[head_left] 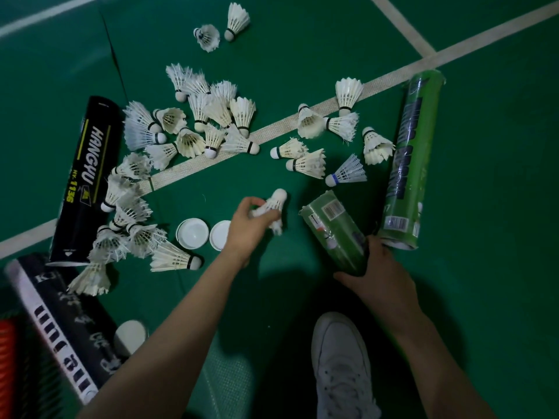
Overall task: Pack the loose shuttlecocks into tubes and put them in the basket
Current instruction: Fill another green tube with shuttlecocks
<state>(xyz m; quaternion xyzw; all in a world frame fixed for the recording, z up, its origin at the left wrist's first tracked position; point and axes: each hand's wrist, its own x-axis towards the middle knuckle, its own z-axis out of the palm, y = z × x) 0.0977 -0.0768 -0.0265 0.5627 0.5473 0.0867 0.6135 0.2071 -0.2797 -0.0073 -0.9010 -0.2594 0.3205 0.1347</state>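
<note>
My left hand grips a white shuttlecock just above the green court floor, its cork pointing up and to the right. My right hand holds the near end of a green tube, which tilts with its far end towards the shuttlecock. Several loose white shuttlecocks lie scattered over the floor beyond and to the left. A second, longer green tube lies on the right. One black tube lies at the left and another at the lower left.
Two white tube caps lie beside my left wrist, and a third sits near the lower black tube. My white shoe is planted below the hands. Something orange shows at the left edge. White court lines cross the floor.
</note>
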